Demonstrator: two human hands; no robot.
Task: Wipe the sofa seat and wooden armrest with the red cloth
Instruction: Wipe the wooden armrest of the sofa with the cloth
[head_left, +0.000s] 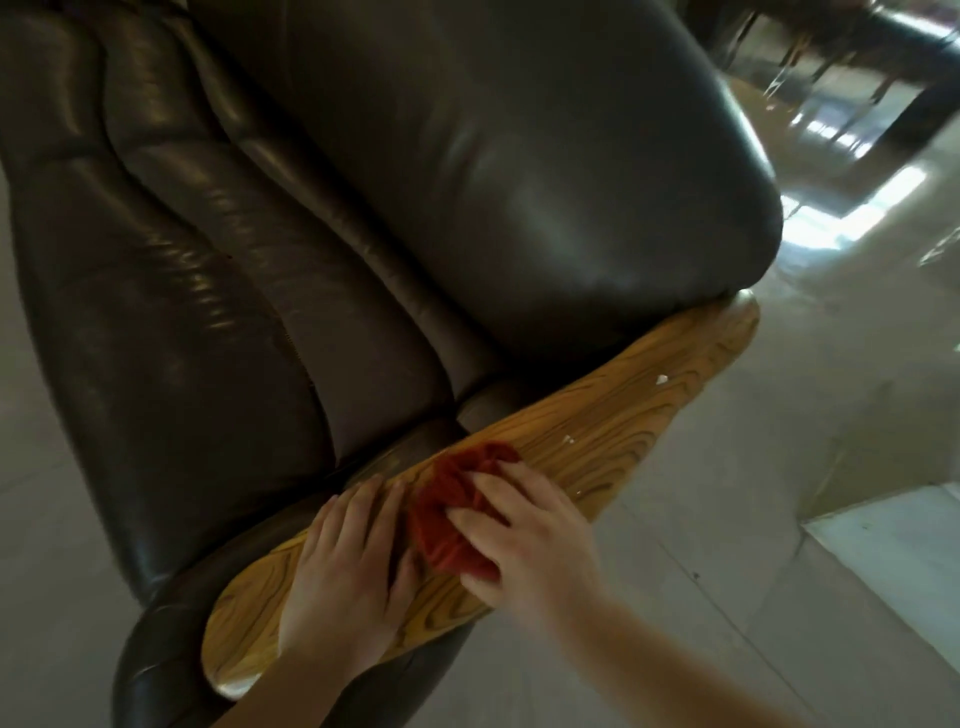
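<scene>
Right hand (524, 535): fingers spread, pressing down on the red cloth (457, 509), thumb curled against its near edge. Left hand (348, 577): flat, palm down, fingers extended, resting on the wood just beside the cloth; holds nothing. Red cloth: bunched, lying mid-length on the wooden armrest (623, 415). Armrest: light grained board, running diagonally; small white specks on its far half. Sofa seat (519, 182): dark brown leather cushion, glossy, beyond the armrest. Backrest (182, 286): padded, ribbed. Floor (779, 493): pale tiles, reflective.
</scene>
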